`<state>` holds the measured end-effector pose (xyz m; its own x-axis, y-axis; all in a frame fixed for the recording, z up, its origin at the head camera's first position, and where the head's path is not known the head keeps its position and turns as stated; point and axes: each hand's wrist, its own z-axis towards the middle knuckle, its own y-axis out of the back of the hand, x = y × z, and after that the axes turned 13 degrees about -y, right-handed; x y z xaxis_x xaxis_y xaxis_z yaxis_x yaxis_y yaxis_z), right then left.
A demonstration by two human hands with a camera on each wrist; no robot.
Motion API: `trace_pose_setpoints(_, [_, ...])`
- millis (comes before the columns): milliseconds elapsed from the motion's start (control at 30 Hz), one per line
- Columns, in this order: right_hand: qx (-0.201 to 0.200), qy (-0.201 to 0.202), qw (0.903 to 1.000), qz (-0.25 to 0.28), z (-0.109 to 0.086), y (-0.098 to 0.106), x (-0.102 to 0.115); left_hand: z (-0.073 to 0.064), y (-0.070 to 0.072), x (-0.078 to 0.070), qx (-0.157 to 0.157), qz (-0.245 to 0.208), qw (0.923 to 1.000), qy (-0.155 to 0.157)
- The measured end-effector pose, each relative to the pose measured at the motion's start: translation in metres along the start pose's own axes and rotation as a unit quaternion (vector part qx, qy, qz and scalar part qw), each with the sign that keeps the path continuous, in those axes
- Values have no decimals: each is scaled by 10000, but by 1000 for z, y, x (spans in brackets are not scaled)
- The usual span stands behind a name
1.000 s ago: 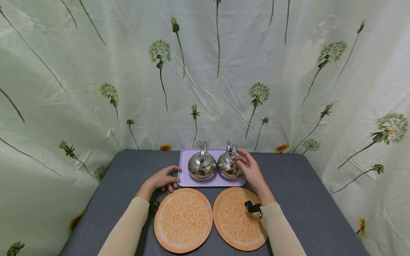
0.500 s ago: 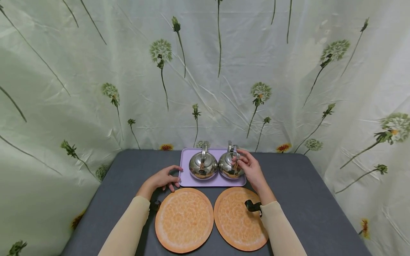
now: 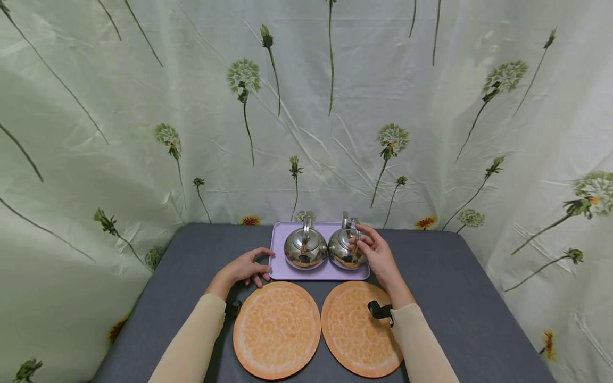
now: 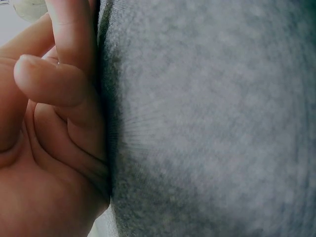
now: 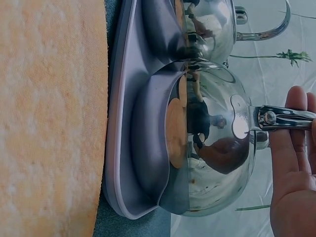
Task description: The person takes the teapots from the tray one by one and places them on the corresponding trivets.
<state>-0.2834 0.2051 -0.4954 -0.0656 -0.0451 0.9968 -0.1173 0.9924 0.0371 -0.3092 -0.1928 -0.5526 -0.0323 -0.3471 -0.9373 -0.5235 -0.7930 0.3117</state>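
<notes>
Two shiny steel kettles stand side by side on a lilac tray (image 3: 280, 268). My right hand (image 3: 379, 258) holds the upright handle of the right kettle (image 3: 344, 256). In the right wrist view, fingers (image 5: 286, 153) pass behind that metal handle (image 5: 281, 118), and the kettle's base sits on the tray. The left kettle (image 3: 304, 254) has its handle raised, and no hand touches it. At the tray's left edge, my left hand (image 3: 241, 267) rests low with loosely bent fingertips touching or very near the rim. The left wrist view has that hand's side against the grey cloth.
Two round orange mats, the left one (image 3: 276, 330) and the right one (image 3: 356, 330), lie side by side in front of the tray. Dark grey cloth covers the table (image 3: 445, 298). Behind its far edge hangs a pale curtain (image 3: 306, 133) with dandelion prints.
</notes>
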Motion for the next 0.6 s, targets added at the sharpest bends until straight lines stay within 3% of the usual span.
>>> trace_pose_setpoints(600, [-81,78,9999,-8,-15,0,12,0,-2,-1,-62,81,9999,119])
